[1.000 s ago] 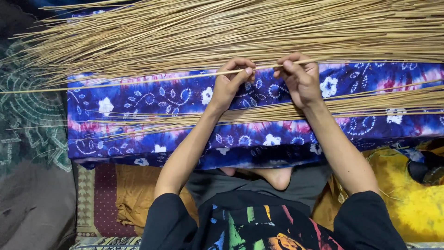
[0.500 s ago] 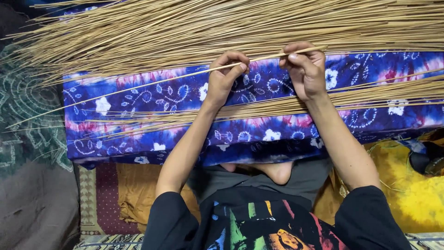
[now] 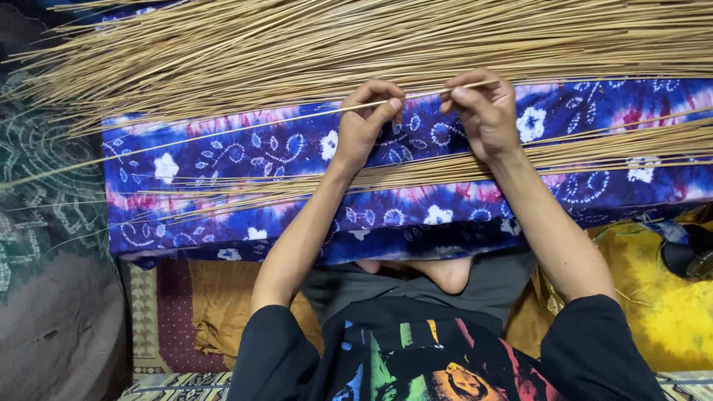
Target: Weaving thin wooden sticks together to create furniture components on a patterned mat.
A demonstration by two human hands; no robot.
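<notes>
My left hand (image 3: 365, 119) and my right hand (image 3: 483, 111) both pinch one long thin straw-coloured stick (image 3: 223, 134) that slants down to the left over a blue and purple patterned cloth (image 3: 245, 156). A big pile of the same sticks (image 3: 356, 37) lies across the top of the view. A smaller bundle of sticks (image 3: 416, 174) lies on the cloth under my wrists.
A dark green patterned fabric (image 3: 44, 186) lies at the left. Yellow cloth (image 3: 653, 297) sits at the lower right, orange-brown cloth (image 3: 223, 304) at the lower left. My bare foot (image 3: 445, 273) shows below the blue cloth's edge.
The stick's far left end has swung lower, so it slants more steeply. Both hands have shifted slightly upward while still pinching it.
</notes>
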